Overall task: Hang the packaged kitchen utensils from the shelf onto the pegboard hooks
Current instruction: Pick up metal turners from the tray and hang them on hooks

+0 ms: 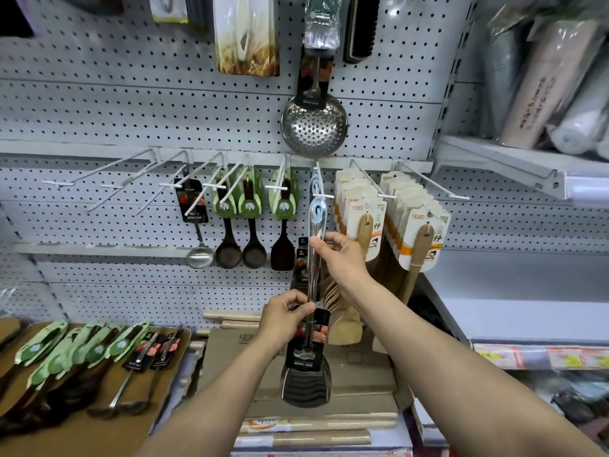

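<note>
While the pegboard (99, 120) fills everything above and beyond my hands, I read this as the hanging step itself: one steel spatula (311, 324) is going onto the hook (321, 192) just above my right hand (339, 258). Its handle hole looks already level with the hook's tip, though I cannot tell whether the wire is through it. The next move, as I judge it, calls for sliding the handle back along the hook, then letting go with both hands so it hangs straight.

Down and to the left of my left hand (285, 319), the shelf (99, 433) carries the waiting stock: green-carded spoons (82, 351) and black-carded ladles (148, 354) lying flat.

My right hand pinches the spatula's upper handle, thumb and fingers closed on it. My left hand grips the shaft lower down, at the black card (318, 328), fingers curled round it. The slotted blade hangs below my left hand, tilted slightly toward me.
</note>
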